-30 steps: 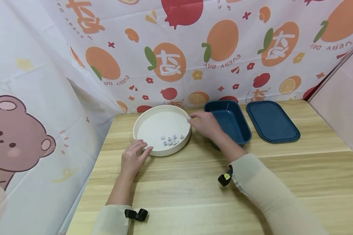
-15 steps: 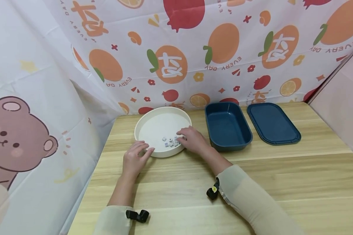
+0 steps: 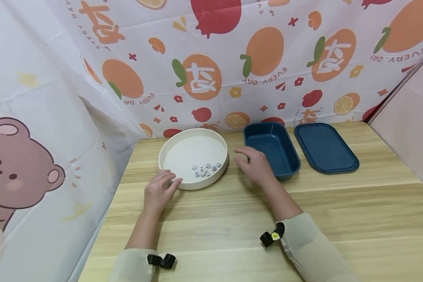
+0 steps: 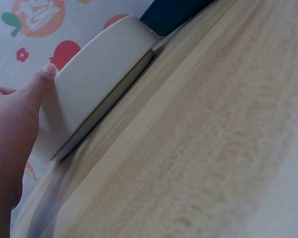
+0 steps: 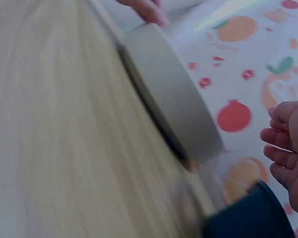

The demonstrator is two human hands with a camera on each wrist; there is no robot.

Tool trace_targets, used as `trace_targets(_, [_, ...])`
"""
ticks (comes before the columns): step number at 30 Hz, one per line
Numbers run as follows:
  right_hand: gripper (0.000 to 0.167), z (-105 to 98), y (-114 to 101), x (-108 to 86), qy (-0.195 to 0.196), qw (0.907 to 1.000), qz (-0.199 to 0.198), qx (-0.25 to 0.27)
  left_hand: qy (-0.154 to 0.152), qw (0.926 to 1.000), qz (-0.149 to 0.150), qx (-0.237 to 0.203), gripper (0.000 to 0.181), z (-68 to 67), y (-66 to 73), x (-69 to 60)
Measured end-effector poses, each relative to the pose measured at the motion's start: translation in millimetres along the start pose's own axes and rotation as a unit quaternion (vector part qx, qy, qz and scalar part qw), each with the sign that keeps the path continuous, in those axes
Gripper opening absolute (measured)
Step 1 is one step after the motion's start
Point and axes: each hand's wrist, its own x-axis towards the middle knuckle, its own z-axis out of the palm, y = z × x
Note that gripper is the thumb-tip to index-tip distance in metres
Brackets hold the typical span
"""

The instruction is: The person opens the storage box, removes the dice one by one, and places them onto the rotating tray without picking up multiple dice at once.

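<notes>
A round cream tray (image 3: 194, 147) with a low wall stands at the back of the wooden table. Several small white dice (image 3: 202, 173) with dark pips lie together near its front right wall. My left hand (image 3: 158, 192) rests on the tray's front left rim; its thumb touches the rim in the left wrist view. Between the tray and a dark blue rectangular box (image 3: 273, 150), my right hand (image 3: 255, 166) hovers with thumb and index finger apart. Its fingers bend loosely in the right wrist view, and nothing shows between them. The box's front left side is partly hidden by this hand.
A dark blue lid (image 3: 326, 148) lies flat to the right of the box. Behind everything hangs a fruit-printed cloth (image 3: 264, 86), close to the tray and box. The wooden tabletop (image 3: 215, 235) extends in front of them.
My right hand went from the tray's right rim to above the dice, then back out toward the blue box. Another die now shows near the tray's right wall. The left hand stays at the rim.
</notes>
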Motion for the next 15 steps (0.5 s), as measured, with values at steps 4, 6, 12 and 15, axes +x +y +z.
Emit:
trace_targets(4, [0.033,-24,6,-2.8,0.022,0.9995,-0.002,-0.022,-0.006,1.0000,-0.002,-0.003,0.027,-4.6,-2.0,0.8])
trace_targets(6, [0.036,-36,10,-4.0,0.024,0.9992,0.007,-0.030,-0.009,0.9999,-0.003,-0.003,0.026,-5.7,-2.8,0.3])
trace_targets(12, [0.043,-58,19,-9.1,0.030,0.9971,0.048,-0.051,-0.021,0.9997,-0.006,0.009,0.025,-13.5,-1.4,1.2])
trace_targets(15, [0.044,-59,18,-9.9,0.046,0.9966,0.055,-0.040,-0.023,0.9994,-0.026,0.005,0.027,-21.7,5.2,11.7])
